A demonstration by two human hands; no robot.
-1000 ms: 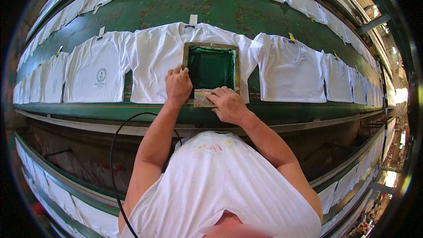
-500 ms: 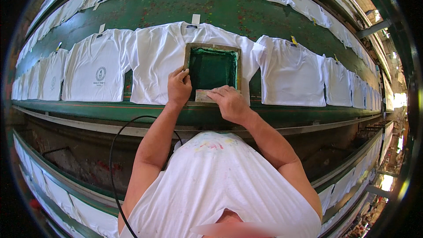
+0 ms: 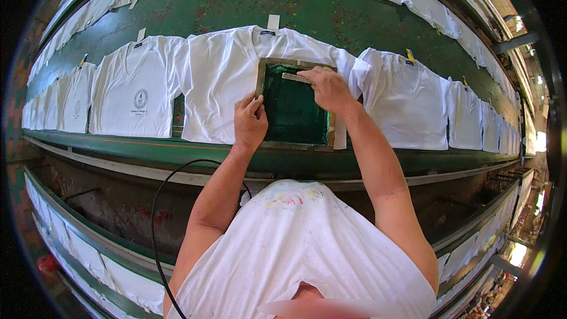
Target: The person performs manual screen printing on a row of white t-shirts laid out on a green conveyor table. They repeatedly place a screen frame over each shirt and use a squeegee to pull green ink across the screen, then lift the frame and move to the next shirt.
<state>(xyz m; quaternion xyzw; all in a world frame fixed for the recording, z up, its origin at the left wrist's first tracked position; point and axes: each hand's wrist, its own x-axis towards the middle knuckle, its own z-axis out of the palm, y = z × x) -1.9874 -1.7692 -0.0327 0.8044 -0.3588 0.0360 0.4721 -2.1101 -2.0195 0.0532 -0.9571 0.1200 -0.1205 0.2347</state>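
Note:
A screen-printing frame (image 3: 264,77) with a wooden rim and dark green mesh lies flat on a white T-shirt (image 3: 221,91). At its left rim my left hand (image 3: 250,123) is closed, thumb and fingers pinching the wood. My right hand (image 3: 332,90) grips a squeegee (image 3: 293,78), which rests across the mesh near the far rim. Part of the squeegee is hidden under my fingers. The shirt beneath the mesh cannot be seen.
More white T-shirts lie in a row along the green table (image 3: 207,18), and a printed shirt (image 3: 121,94) is directly left. A shirt (image 3: 407,103) lies to the right. A black cable (image 3: 155,212) hangs by my left arm. Behind the table's metal edge (image 3: 177,174) runs another rack.
My right hand has carried the squeegee from the near rim of the frame to the far end. My left hand stays on the left rim. The view has shifted slightly.

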